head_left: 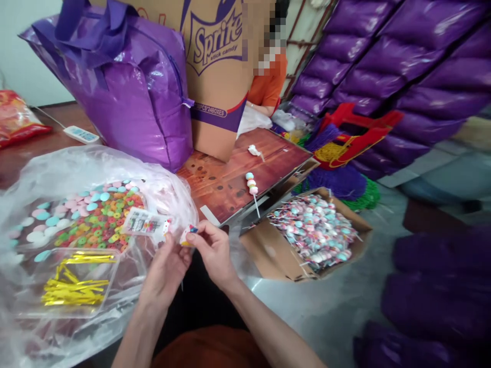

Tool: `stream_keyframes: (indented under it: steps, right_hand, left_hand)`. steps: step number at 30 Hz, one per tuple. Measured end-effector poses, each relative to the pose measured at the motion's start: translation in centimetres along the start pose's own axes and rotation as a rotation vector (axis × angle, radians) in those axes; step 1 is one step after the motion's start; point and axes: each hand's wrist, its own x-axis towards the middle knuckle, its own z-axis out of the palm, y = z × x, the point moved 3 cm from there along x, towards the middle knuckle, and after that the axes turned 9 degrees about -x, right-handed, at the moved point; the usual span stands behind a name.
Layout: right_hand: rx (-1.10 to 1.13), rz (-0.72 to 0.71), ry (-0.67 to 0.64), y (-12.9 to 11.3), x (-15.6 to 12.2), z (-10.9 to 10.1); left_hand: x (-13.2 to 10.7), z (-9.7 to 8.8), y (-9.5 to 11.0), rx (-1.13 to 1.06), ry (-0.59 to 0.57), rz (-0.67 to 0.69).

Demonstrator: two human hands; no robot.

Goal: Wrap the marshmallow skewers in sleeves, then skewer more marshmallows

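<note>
My right hand pinches a small printed plastic wrapper with white, yellow and blue on it, between thumb and forefinger. My left hand is beside it, fingers curled, its thumb at the end of a clear packet with a printed label. Whether the two pieces are joined is hard to tell. Under them, on a spread clear plastic sheet, lie pastel candies and colourful ring gummies. A clear plastic box there holds gold twist ties.
A candy skewer lies at the table edge. Below right stands a cardboard box full of wrapped candy sticks. A purple bag and a Sprite carton stand behind. A person in orange sits beyond; purple bundles line the right.
</note>
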Motion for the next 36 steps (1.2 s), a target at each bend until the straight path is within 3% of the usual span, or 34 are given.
stream_keyframes:
  steps: [3,8,15,21,23,26,29,31,33,36]
  right_hand:
    - [-0.026,-0.018,0.025,0.1,-0.5,-0.3]
    - [-0.081,-0.052,0.132,0.7,-0.6,-1.0]
    - [-0.275,-0.114,0.133,1.4,-0.5,-3.0]
    - [-0.461,-0.117,0.236,1.7,0.3,-4.2]
    - [-0.533,-0.137,0.296,1.5,1.3,-5.6]
    - [-0.661,-0.145,0.453,1.2,3.9,-9.2]
    - [-1.183,-0.032,0.672,1.3,6.6,-13.1]
    - [-1.356,0.108,0.675,2.1,8.1,-14.9]
    - [-1.375,0.204,0.627,2.9,9.0,-15.9]
    - [-1.306,0.213,0.626,3.6,9.3,-16.4]
  left_hand:
    - [1.0,0.6,0.1,-0.126,0.086,0.076]
    - [0.7,1.5,-0.8,-0.050,0.096,0.276]
    - [0.4,1.6,-0.4,-0.041,0.149,0.303]
    - [0.5,2.0,-0.9,-0.056,0.179,0.356]
    - [0.6,2.0,-0.5,-0.067,0.188,0.405]
    - [1.1,1.4,0.6,-0.101,0.191,0.403]
    - [1.8,0.8,1.6,-0.148,0.178,0.311]
    - [2.0,0.4,2.0,-0.177,0.194,0.291]
    - [2.2,0.0,2.2,-0.206,0.223,0.312]
    - [2.3,-0.4,2.4,-0.236,0.245,0.353]
